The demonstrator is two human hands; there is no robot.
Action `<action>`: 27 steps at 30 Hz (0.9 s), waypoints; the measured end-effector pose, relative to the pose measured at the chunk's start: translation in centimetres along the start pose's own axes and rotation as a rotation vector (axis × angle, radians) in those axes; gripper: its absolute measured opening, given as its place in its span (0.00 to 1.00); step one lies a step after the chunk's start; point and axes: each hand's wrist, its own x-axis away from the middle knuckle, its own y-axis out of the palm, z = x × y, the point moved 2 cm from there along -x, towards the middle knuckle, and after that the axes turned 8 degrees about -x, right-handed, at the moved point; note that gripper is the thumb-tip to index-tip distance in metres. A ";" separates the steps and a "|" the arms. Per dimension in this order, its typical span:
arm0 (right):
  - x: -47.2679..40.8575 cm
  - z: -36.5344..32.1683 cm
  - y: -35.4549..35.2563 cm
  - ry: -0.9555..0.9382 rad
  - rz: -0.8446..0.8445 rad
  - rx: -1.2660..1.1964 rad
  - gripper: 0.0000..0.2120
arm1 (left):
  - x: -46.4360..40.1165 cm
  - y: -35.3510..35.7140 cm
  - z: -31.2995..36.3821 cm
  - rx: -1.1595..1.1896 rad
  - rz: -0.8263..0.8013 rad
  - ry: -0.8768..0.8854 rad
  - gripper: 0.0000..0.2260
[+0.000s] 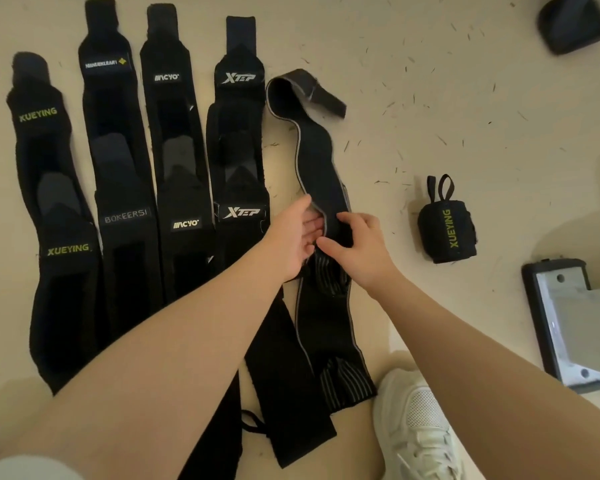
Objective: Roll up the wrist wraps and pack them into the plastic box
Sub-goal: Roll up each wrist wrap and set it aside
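Several black wrist wraps lie flat side by side on the pale floor, among them a XUEYING wrap [54, 209] at the left and an XTEP wrap [238, 161]. To their right lies a long black wrap with a grey edge [317, 174]. My left hand [293, 237] grips its left edge, fingers tucked under it. My right hand [355, 247] pinches the same wrap from the right, thumb and fingers curled on the fabric. A rolled-up XUEYING wrap [447, 230] stands alone to the right. The plastic box [565, 323] sits at the right edge.
A white shoe [418, 424] stands on the floor at the bottom right, next to the wrap's striped end. A dark object [572, 24] lies at the top right corner. Small dark fibres are scattered over the floor on the right.
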 end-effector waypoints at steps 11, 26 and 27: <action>-4.4 -2.0 -0.8 0.350 0.143 -0.422 0.24 | 0.9 -0.9 3.3 -1.116 0.294 0.669 0.15; 6.3 3.7 -4.1 -0.122 -0.471 0.572 0.24 | -4.1 1.0 2.1 -1.702 0.346 0.694 0.27; 6.4 4.0 -4.5 -0.097 -0.504 0.578 0.28 | -2.5 1.1 1.4 -1.623 0.393 0.815 0.24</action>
